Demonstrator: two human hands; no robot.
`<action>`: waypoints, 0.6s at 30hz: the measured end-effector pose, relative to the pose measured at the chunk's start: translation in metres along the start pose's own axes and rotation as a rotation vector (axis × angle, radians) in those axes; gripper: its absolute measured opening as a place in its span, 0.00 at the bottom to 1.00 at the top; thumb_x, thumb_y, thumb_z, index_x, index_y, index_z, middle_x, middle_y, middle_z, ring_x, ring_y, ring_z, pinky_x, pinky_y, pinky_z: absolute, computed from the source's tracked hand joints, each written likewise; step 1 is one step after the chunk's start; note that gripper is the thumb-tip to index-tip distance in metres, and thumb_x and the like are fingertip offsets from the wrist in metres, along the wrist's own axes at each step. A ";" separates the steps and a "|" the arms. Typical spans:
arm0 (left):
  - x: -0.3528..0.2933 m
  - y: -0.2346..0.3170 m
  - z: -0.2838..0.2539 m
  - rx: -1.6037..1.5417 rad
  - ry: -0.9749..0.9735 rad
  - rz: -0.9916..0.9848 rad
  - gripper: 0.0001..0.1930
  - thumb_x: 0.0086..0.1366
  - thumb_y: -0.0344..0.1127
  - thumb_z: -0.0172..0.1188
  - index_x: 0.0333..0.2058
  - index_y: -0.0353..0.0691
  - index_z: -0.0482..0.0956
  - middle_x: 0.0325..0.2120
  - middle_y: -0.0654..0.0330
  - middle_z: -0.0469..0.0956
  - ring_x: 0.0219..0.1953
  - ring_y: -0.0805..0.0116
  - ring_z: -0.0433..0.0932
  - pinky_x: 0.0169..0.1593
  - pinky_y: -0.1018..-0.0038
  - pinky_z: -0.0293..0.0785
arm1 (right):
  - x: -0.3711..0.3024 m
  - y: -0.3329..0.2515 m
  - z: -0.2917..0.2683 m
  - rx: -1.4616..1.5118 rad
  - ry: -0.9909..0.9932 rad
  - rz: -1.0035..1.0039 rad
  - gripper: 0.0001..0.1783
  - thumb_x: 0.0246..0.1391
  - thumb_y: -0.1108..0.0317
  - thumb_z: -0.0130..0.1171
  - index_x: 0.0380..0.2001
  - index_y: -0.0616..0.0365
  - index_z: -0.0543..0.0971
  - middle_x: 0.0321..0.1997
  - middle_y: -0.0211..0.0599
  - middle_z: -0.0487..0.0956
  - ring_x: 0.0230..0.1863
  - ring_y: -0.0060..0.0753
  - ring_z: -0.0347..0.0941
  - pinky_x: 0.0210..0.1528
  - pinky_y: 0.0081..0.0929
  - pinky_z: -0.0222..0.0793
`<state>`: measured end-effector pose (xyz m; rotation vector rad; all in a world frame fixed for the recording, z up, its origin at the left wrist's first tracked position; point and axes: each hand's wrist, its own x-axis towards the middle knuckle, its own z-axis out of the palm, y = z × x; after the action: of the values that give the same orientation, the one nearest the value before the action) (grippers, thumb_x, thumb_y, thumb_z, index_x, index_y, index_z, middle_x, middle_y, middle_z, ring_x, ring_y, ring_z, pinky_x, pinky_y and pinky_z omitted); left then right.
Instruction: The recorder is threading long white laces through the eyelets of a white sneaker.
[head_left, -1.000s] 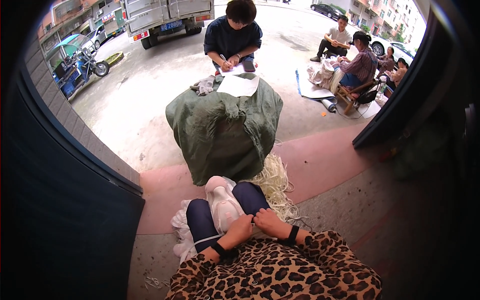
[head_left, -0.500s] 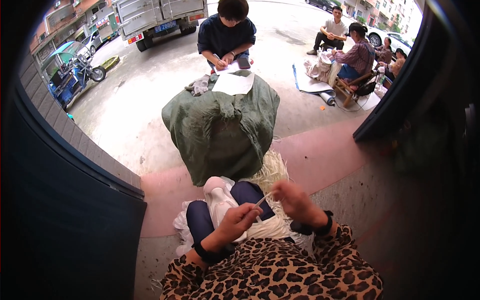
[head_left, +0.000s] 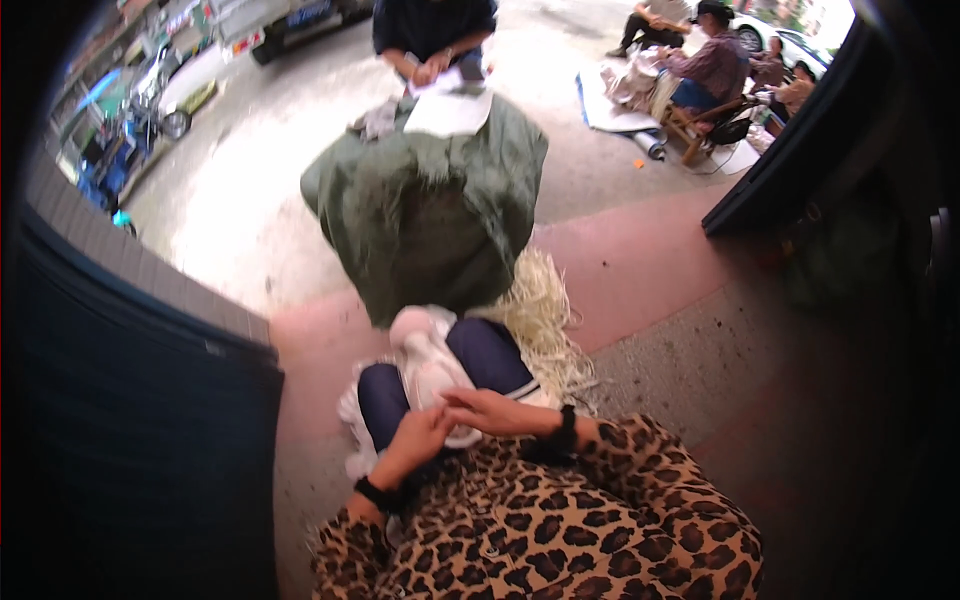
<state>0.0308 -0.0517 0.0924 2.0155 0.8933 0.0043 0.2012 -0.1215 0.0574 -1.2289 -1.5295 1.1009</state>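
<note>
Over my lap, my left hand (head_left: pixel 420 438) and my right hand (head_left: pixel 500 413) meet at the fingertips. The left fingers are bent together. Those of my right hand reach long across them, pressed against the left fingertips. Whatever sits between them is hidden and blurred. Right under the hands lies a pale pink piece with rounded, moulded cups, like a bra (head_left: pixel 425 350), stretched along between my dark-trousered knees. By my right knee hangs a heap of cream strips (head_left: pixel 545 315), part of it on the floor.
A bulky green sack (head_left: pixel 420 220) stands before my knees, with white paper (head_left: pixel 450 113) and a grey cloth (head_left: pixel 377 122) on top. Behind it a person (head_left: pixel 435 35) writes. Dark doors flank me. People sit at the far right near a wooden chair (head_left: pixel 700 130); a truck (head_left: pixel 290 25) is parked beyond.
My hands, earlier apart with a cream strip between them, have come together lower left over the pink piece. The strip no longer shows between them. The view has tilted and shifted.
</note>
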 end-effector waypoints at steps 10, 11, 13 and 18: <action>-0.025 -0.023 -0.031 -0.888 -0.056 -0.325 0.08 0.62 0.32 0.53 0.35 0.33 0.72 0.22 0.63 0.74 0.18 0.78 0.71 0.23 0.86 0.67 | 0.024 -0.006 0.003 0.135 -0.351 0.459 0.17 0.61 0.61 0.48 0.39 0.67 0.75 0.32 0.31 0.75 0.33 0.17 0.67 0.37 0.19 0.66; -0.021 -0.015 -0.022 -0.909 -0.072 -0.260 0.08 0.62 0.31 0.53 0.35 0.33 0.72 0.22 0.62 0.74 0.18 0.78 0.71 0.22 0.85 0.66 | 0.020 -0.010 0.003 0.216 -0.329 0.408 0.17 0.61 0.61 0.47 0.36 0.67 0.75 0.28 0.31 0.74 0.31 0.19 0.67 0.35 0.20 0.65; -0.007 -0.012 -0.009 -0.900 -0.069 -0.267 0.07 0.61 0.31 0.53 0.35 0.33 0.71 0.22 0.61 0.75 0.17 0.78 0.71 0.21 0.85 0.66 | 0.022 -0.011 0.008 0.352 -0.282 0.357 0.18 0.61 0.60 0.46 0.32 0.67 0.75 0.22 0.33 0.72 0.26 0.21 0.65 0.32 0.22 0.64; 0.031 -0.038 -0.015 -0.381 0.329 -0.169 0.10 0.59 0.34 0.56 0.33 0.31 0.77 0.24 0.55 0.79 0.27 0.69 0.78 0.32 0.74 0.72 | 0.032 0.017 -0.026 -0.062 -0.042 0.281 0.13 0.57 0.66 0.51 0.31 0.66 0.77 0.23 0.33 0.76 0.26 0.22 0.69 0.31 0.23 0.67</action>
<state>0.0265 -0.0094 0.0633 1.6027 1.1693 0.3934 0.2258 -0.0849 0.0506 -1.5053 -1.4607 1.2735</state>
